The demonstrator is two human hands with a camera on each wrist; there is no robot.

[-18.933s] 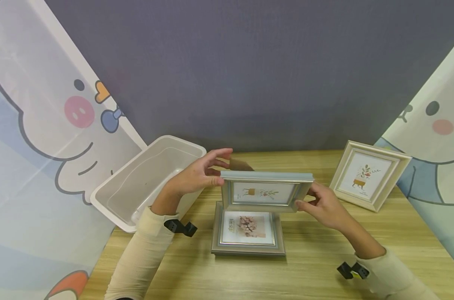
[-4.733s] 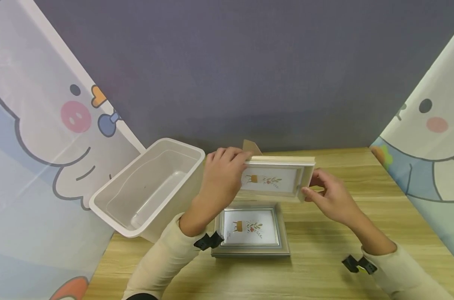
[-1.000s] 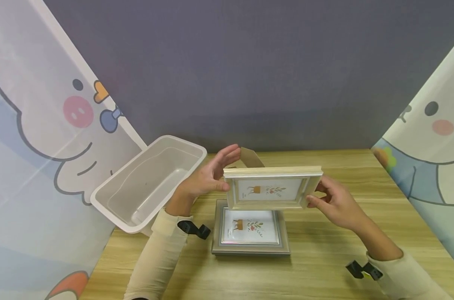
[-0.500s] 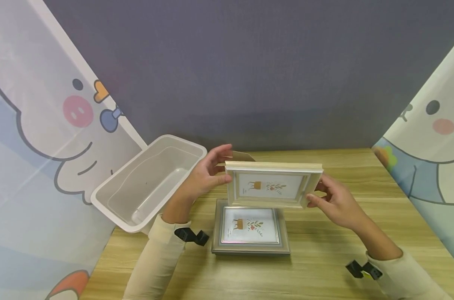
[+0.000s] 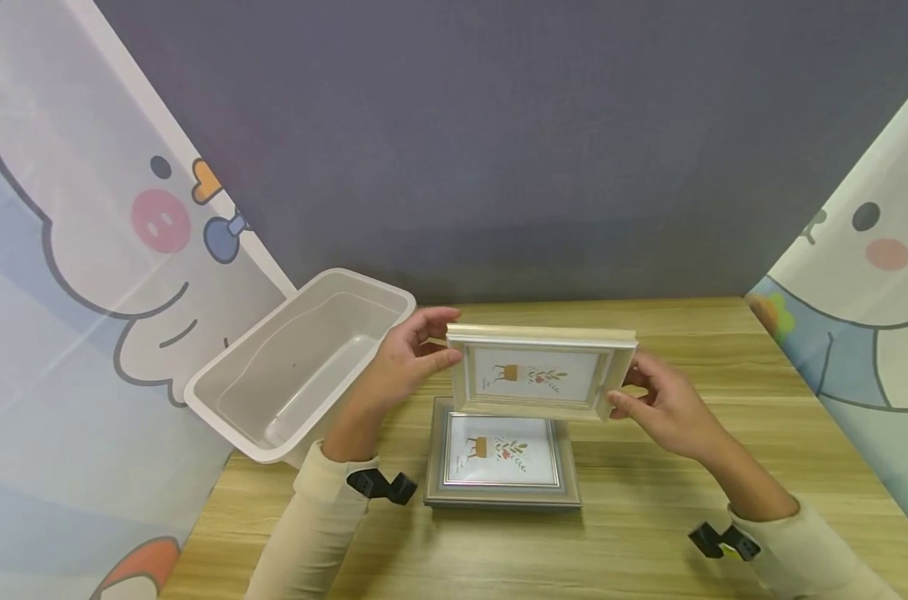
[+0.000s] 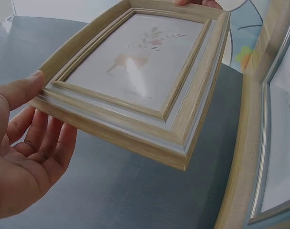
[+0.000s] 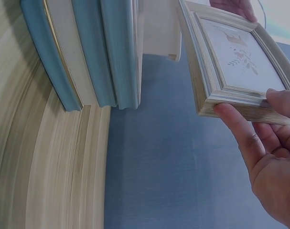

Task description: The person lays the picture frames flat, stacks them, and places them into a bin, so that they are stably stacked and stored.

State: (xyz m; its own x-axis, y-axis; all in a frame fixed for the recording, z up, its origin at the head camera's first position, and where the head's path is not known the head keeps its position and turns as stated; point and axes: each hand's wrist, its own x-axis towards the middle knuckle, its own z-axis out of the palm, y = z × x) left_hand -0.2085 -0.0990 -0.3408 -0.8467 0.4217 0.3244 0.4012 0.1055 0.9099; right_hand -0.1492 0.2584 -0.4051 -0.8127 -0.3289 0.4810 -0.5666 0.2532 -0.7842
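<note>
Both hands hold a cream picture frame (image 5: 539, 375) with a plant drawing, tilted above the table. My left hand (image 5: 404, 358) has its thumb on the front edge at one end and its fingers underneath, as the left wrist view shows. At the other end my right hand (image 5: 667, 408) grips the frame between thumb and fingers. Below lies a stack of picture frames (image 5: 566, 492); the top one, grey-beige, bears a similar plant drawing. In the right wrist view the stack's blue-grey and pale edges (image 7: 92, 57) show. The held frame's back is hidden in the head view.
A pale plastic bin (image 5: 296, 375) stands at the left, with nothing visible inside. A grey panel (image 5: 499, 167) rises behind the wooden table (image 5: 649, 533). Cartoon-printed sheets (image 5: 86, 292) flank both sides.
Earlier a blue-grey frame was in hand and the cream one stood at the right; the stack's top picture has changed since. The brown flap behind the held frame has gone out of sight.
</note>
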